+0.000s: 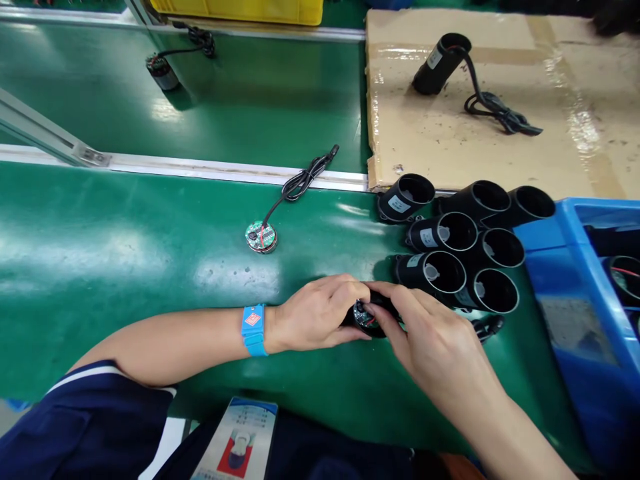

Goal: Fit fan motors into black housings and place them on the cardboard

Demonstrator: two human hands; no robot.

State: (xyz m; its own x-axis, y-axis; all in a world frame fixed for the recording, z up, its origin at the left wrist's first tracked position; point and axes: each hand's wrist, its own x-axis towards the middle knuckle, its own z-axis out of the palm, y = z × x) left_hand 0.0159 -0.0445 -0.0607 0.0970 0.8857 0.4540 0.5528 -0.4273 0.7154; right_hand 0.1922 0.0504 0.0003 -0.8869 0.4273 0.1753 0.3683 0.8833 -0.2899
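My left hand (320,313) and my right hand (435,340) meet on a black cylinder housing (367,317) lying on the green table; both grip it, and a round circuit board with red wire shows at its open end. A blue wrist strap (253,330) circles my left wrist. Just beyond my hands lies a pile of several empty black cylinder housings (453,250), open ends facing me. A loose round circuit board (261,237) with a coiled black cable (303,180) lies farther left on the table.
A cardboard sheet (550,120) at the back right carries one black housing with cable (440,63). A blue bin (590,300) stands at the right. Another small part with cable (163,70) lies on the far belt, and a yellow crate (240,10) behind it. A printed card (235,443) rests at the near edge.
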